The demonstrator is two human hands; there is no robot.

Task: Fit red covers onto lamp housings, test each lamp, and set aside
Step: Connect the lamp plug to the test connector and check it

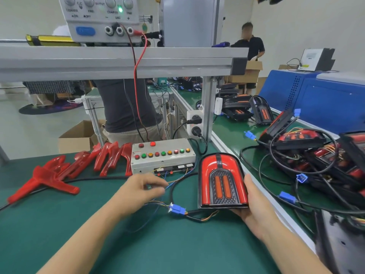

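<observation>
The right hand (pixel 254 202) cradles the lamp (pixel 222 180) from below and along its right side, thumb up the edge, fingers curled beneath. The lamp stands tilted just above the green counter (pixel 118 244), near its right edge. It has a black housing with a glossy red cover arched over the top, a black strip down the middle, and a dark honeycomb panel holding two orange bars. Its black cable runs to a blue connector (pixel 177 210) lying on the counter just left of the lamp's lower corner.

The left hand (pixel 145 187) hovers above the thin wires, fingers loosely bent, gripping nothing that can be made out.

Behind it sits a grey test box (pixel 163 158) with rows of red, green and orange buttons. Loose red covers (pixel 59 173) lie toward the counter's far left corner. On the shelf above, a power supply (pixel 102 18) reads "OUTPUT", "ON", "OFF", "GND". Finished lamps (pixel 308 147) pile up on the adjoining counter to the right.
</observation>
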